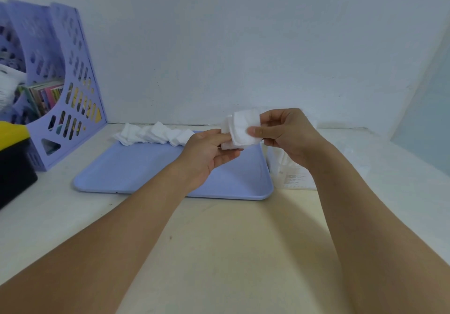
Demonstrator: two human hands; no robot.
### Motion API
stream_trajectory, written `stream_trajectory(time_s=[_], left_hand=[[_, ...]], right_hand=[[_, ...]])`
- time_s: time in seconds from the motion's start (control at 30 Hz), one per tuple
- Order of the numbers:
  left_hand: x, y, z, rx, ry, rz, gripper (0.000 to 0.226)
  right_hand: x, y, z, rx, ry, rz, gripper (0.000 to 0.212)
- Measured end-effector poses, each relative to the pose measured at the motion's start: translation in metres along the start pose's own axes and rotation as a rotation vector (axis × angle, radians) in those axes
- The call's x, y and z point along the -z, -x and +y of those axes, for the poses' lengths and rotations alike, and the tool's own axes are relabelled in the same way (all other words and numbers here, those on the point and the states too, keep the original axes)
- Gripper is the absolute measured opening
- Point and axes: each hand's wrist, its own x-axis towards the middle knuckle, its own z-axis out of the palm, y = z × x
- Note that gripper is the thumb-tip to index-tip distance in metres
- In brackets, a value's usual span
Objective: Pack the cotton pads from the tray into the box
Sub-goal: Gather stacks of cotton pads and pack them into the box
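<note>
Two hands, left hand (pixel 209 153) and right hand (pixel 285 133), pinch a small stack of white square cotton pads (pixel 241 128) above the lilac plastic tray (pixel 151 167); squaring edges first should ease boxing

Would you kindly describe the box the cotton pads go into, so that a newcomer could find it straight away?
Start at the flat lavender plastic tray in the middle of the pale tabletop. Just past its right edge, partly hidden behind the right hand, stands a clear, see-through box. It alone bears a small printed label on its front, unlike the perforated purple file rack far to the left.
</note>
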Motion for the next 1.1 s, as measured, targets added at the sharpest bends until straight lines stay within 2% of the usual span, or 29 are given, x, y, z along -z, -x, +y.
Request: stream_trajectory(time_s=[0.13,0.3,0.5,0.97,1.1], left_hand=[[-0.0007,0.0003,0.0001,0.001,-0.002,0.009,0.024],[-0.0016,0.0010,-0.0001,0.001,-0.011,0.013,0.024],[-0.0046,0.0003,-0.0002,-0.005,-0.001,0.044,0.033],[-0.0023,-0.0026,-0.0046,-0.026,0.021,0.063,0.028],[-0.0016,-0.0044,-0.0070,-0.040,0.013,0.142,0.022]], right_hand=[[-0.0006,-0.0004,0.0002,0.010,0.009,0.038,0.032],[-0.0026,0.0008,-0.0014,0.018,-0.005,0.051,0.023],[-0.0044,0.0021,-0.0026,0.031,0.010,0.093,0.024],[-0.0033,0.0028,-0.0077,0.056,-0.028,0.142,0.023],[0.0014,0.0044,-0.0088,0.047,-0.033,0.147,0.022]])
